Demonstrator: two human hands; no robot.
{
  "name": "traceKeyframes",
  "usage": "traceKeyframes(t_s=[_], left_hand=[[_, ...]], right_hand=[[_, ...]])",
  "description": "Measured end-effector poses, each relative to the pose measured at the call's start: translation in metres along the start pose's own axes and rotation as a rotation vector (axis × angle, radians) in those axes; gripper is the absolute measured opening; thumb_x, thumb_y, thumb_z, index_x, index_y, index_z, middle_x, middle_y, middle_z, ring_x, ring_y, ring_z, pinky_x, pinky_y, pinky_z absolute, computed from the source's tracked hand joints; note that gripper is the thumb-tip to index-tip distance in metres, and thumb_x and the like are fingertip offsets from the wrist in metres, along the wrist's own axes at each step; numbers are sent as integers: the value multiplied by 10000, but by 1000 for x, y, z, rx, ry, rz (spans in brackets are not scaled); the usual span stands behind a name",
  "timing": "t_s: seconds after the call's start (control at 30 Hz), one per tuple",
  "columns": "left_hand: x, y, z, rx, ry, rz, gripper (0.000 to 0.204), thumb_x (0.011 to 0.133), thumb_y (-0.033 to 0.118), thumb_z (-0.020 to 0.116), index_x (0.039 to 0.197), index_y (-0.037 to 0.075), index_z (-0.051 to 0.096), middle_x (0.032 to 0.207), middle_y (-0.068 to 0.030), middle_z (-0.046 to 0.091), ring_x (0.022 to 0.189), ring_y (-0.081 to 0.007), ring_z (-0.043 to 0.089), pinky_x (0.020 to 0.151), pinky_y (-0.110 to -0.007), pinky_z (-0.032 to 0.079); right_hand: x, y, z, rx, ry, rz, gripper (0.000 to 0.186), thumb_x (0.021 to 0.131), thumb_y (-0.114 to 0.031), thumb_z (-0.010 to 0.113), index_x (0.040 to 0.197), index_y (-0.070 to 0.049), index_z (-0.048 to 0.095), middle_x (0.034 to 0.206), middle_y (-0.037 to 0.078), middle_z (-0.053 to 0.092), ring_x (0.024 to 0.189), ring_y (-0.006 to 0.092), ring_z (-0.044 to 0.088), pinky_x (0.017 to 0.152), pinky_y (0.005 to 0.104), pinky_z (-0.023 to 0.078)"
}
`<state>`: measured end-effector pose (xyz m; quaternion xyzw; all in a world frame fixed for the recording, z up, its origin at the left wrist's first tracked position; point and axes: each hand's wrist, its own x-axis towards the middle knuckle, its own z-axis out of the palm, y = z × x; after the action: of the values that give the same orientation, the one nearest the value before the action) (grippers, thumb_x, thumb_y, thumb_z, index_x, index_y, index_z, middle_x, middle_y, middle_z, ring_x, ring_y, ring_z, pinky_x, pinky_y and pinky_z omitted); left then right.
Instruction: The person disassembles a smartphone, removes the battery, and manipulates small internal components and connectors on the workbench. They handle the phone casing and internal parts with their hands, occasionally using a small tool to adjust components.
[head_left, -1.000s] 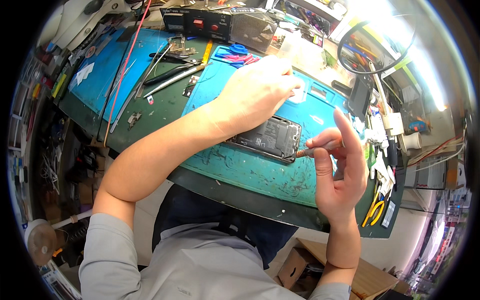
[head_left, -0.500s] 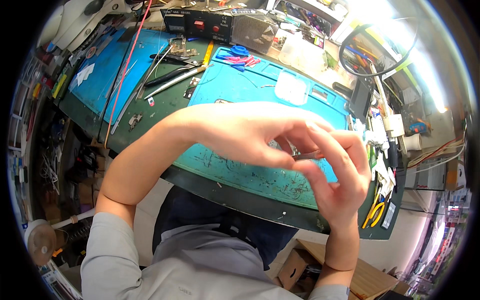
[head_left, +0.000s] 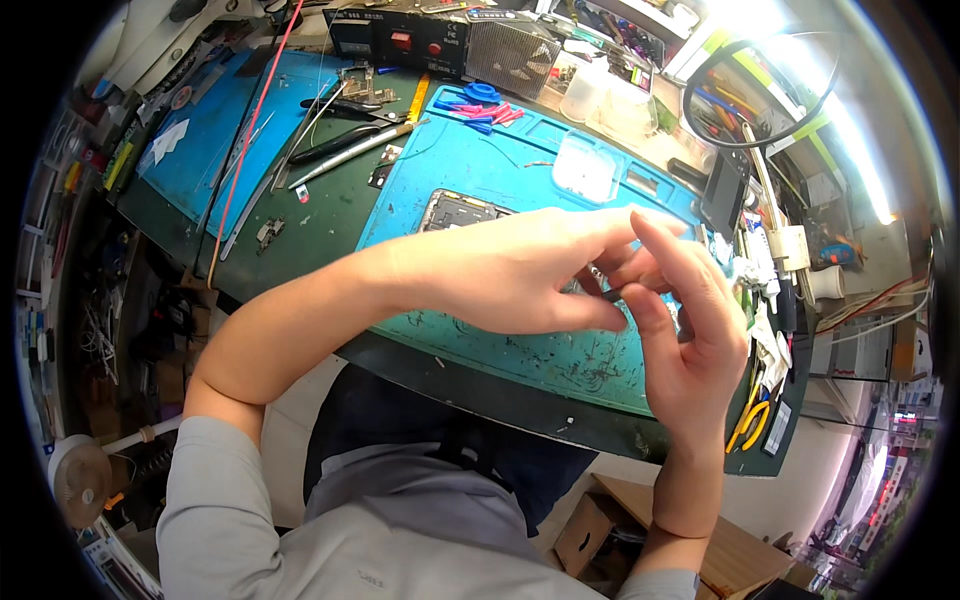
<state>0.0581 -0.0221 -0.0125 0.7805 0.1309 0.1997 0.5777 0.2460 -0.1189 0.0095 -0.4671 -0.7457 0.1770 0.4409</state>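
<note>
My left hand (head_left: 540,275) reaches in from the left over the blue repair mat (head_left: 480,355), thumb and fingers bent toward my right hand. My right hand (head_left: 695,325) comes up from below, its thumb and fingers curled in a pinch. Between the fingertips of both hands shows a small dark piece (head_left: 613,295), mostly covered by fingers; its kind cannot be made out. Partly hidden behind my left hand and wrist, an opened phone-like device (head_left: 460,211) lies on the mat with its inner parts showing.
Pink and blue small tools (head_left: 490,115) and a clear plastic tray (head_left: 586,168) sit on the mat's far part. Tweezers and a silver pen-like tool (head_left: 350,155) lie left. Yellow-handled pliers (head_left: 750,425) are at the right edge. A black power unit (head_left: 400,45) stands behind.
My left hand has shifted slightly right and down, uncovering more of the opened device. My right-hand fingers have moved up and straightened somewhat, staying close to the left fingertips.
</note>
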Motion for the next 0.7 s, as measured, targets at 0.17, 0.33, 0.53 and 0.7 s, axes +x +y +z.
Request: traceKeyframes(t_s=[0.17, 0.33, 0.53, 0.7], left_hand=[[5, 19, -4, 142, -35, -194, 784, 908, 50, 769, 1600, 85, 402, 1157, -121, 679, 1024, -230, 681, 864, -369, 553], [1, 8, -1, 126, -23, -13, 835, 890, 79, 791, 1614, 96, 374, 1130, -120, 689, 989, -236, 690, 855, -377, 553], [3, 6, 0, 313, 23, -22, 830, 863, 94, 811, 1591, 84, 414, 956, -92, 664, 877, -240, 690, 804, -381, 558], [-2, 11, -8, 114, -94, -44, 503, 868, 99, 804, 1303, 13, 567, 913, -82, 639, 819, -245, 656, 734, -388, 531]], right_hand=[[6, -12, 1, -42, 7, -50, 528, 884, 68, 712, 1401, -22, 658, 983, 121, 664, 848, 226, 659, 784, 328, 553], [0, -4, 3, 37, 4, 17, 553, 880, 103, 687, 1418, -15, 639, 1002, 129, 666, 848, 220, 660, 774, 323, 552], [2, -7, 4, -169, 18, -81, 562, 870, 78, 717, 1418, -15, 632, 1032, 142, 682, 840, 224, 665, 737, 323, 543], [-1, -4, 5, 122, 47, 38, 530, 868, 62, 745, 1383, -30, 660, 998, 118, 671, 812, 205, 659, 710, 313, 546]])
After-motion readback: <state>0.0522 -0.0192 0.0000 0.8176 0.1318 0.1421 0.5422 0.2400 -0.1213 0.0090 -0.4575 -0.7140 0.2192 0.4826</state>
